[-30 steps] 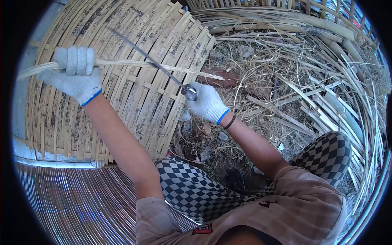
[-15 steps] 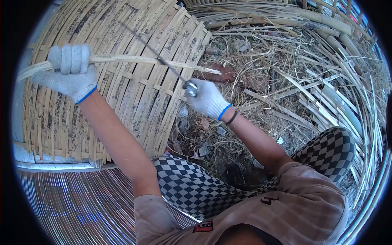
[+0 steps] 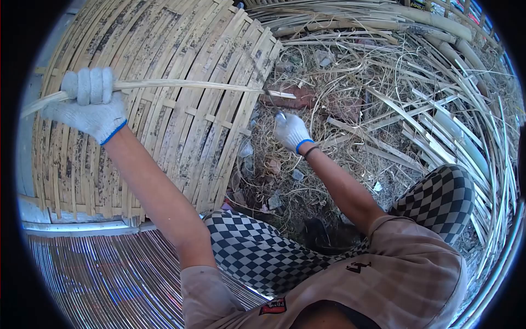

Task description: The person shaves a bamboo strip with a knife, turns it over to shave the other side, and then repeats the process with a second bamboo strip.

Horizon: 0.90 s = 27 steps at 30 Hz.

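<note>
My left hand [image 3: 90,101], in a white knitted glove with a blue cuff, is closed around a long pale bamboo strip [image 3: 181,83]. The strip runs out both sides of the fist, and its split tip lies to the right, over the ground. In my gloved right hand [image 3: 292,131] is a knife [image 3: 269,94] with a long, thin, dark blade, blurred by motion. The blade crosses the strip near its tip; whether it touches or cuts in cannot be made out. Beneath the strip spreads a woven bamboo panel [image 3: 164,126].
Shavings [image 3: 334,137] and reddish bricks [image 3: 301,98] litter the ground. Cut bamboo strips [image 3: 427,145] are heaped at the right, with bamboo poles [image 3: 433,21] at the back. My checkered trouser legs [image 3: 252,247] are folded below; a slatted surface [image 3: 120,274] is lower left.
My right hand has moved right and slightly up, taking the knife's blade along the strip to near its tip. My left hand has dropped slightly, still gripping.
</note>
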Available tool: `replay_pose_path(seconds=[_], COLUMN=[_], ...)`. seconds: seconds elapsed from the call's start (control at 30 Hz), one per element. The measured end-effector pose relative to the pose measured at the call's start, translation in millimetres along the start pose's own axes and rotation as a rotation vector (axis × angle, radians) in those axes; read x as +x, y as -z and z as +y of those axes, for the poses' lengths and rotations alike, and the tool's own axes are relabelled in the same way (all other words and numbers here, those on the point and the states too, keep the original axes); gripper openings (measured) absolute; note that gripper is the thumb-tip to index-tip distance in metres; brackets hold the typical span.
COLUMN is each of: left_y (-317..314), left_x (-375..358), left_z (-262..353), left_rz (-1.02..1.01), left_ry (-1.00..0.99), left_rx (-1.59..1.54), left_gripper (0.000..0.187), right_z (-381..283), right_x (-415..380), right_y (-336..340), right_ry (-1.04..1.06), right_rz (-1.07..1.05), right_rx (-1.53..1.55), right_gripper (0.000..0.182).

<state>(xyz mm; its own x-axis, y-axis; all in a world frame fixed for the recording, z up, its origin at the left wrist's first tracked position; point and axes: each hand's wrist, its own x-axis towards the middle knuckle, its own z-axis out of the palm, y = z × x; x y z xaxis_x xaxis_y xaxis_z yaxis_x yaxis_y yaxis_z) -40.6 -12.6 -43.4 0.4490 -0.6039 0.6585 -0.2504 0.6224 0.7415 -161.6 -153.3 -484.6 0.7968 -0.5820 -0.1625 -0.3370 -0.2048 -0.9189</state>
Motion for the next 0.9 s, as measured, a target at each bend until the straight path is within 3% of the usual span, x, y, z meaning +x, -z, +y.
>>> replay_pose_path(seconds=[0.1,0.17,0.23,0.3,0.37,0.4,0.43,0.5,0.57,0.6,0.63,0.7,0.73,0.83,0.9], left_y=[4.8,4.7,2.6,6.3,10.3,8.0,5.9,8.5,19.5,20.5,19.0,13.4,9.9,2.5,-3.5], left_x=[5.5,8.1,8.5,5.4,-3.2,-4.2,-1.2,-0.7,0.6,-1.1,-0.6,1.7,0.3,-2.7,-3.8], left_z=[1.1,0.9,2.0,0.7,2.6,2.2,1.6,1.9,3.3,2.6,1.7,0.0,-1.6,0.3,1.3], left_rz=[-0.008,-0.111,-0.192,-0.201,-0.210,-0.226,-0.248,-0.240,-0.135,-0.133,-0.138,-0.173,-0.195,-0.307,-0.376], left_ry=[0.011,0.054,0.086,0.085,0.095,0.103,0.109,0.109,0.054,0.053,0.049,0.030,0.019,0.081,0.125], left_rx=[-0.010,-0.110,-0.144,-0.179,-0.203,-0.214,-0.230,-0.218,-0.098,-0.121,-0.142,-0.172,-0.182,-0.245,-0.294], left_gripper=[0.080,0.079,0.078,0.077,0.077,0.076,0.076,0.076,0.077,0.077,0.077,0.077,0.077,0.074,0.072], right_z=[-77.9,-76.9,-57.9,38.8,162.9,176.4,181.0,167.5,93.5,47.2,29.2,-22.8,-57.9,-98.7,-91.0], right_x=[-26.0,-23.9,-20.6,3.7,33.5,29.2,28.6,36.1,32.2,10.0,14.5,5.7,-16.3,-38.0,-30.6], right_y=[37.3,36.5,35.6,-9.4,-34.4,-21.3,-21.9,-44.8,-22.4,0.6,1.6,19.6,37.8,46.8,37.7], right_ry=[0.220,0.303,0.280,0.156,0.042,0.032,-0.076,0.430,0.396,0.049,0.226,0.257,0.099,0.479,0.428], right_rz=[-0.010,0.039,0.088,0.206,-0.099,-0.264,-0.252,-0.170,-0.404,-0.156,-0.231,-0.260,-0.215,-0.017,-0.005], right_rx=[0.041,0.038,-0.012,-0.003,-0.404,-0.599,-0.509,-0.897,-0.953,-0.363,-0.498,-0.195,0.235,0.238,0.203], right_gripper=[0.030,0.028,0.023,0.021,0.027,0.031,0.025,0.039,0.031,0.027,0.026,0.027,0.028,0.015,0.017])
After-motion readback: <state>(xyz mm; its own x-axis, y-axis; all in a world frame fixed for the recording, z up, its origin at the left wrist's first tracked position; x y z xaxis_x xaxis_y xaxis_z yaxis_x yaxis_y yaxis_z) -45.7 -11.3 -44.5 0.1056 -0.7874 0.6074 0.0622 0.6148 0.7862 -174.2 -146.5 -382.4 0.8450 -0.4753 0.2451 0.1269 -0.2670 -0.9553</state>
